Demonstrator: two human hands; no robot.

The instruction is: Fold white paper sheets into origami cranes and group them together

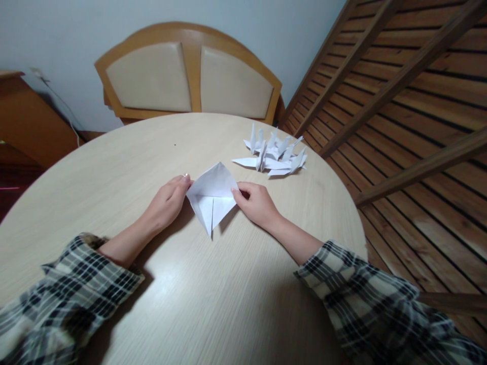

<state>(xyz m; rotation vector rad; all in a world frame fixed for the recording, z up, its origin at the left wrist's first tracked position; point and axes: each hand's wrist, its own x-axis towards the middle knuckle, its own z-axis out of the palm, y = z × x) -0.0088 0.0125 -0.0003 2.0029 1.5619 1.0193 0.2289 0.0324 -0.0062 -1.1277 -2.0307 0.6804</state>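
A white sheet of paper [212, 196], partly folded into a kite-like shape with its point toward me, lies on the round pale wooden table [190, 304]. My left hand [167, 202] pinches the paper's left corner with closed fingers. My right hand [257, 203] pinches its right corner the same way. Both forearms, in checked sleeves, rest on the table.
A heap of several finished white paper cranes [274, 155] sits at the table's far right. A wooden chair with beige padded back [189, 76] stands behind the table. Slatted wooden stairs [399, 101] rise at the right. A brown cabinet [23, 121] stands far left.
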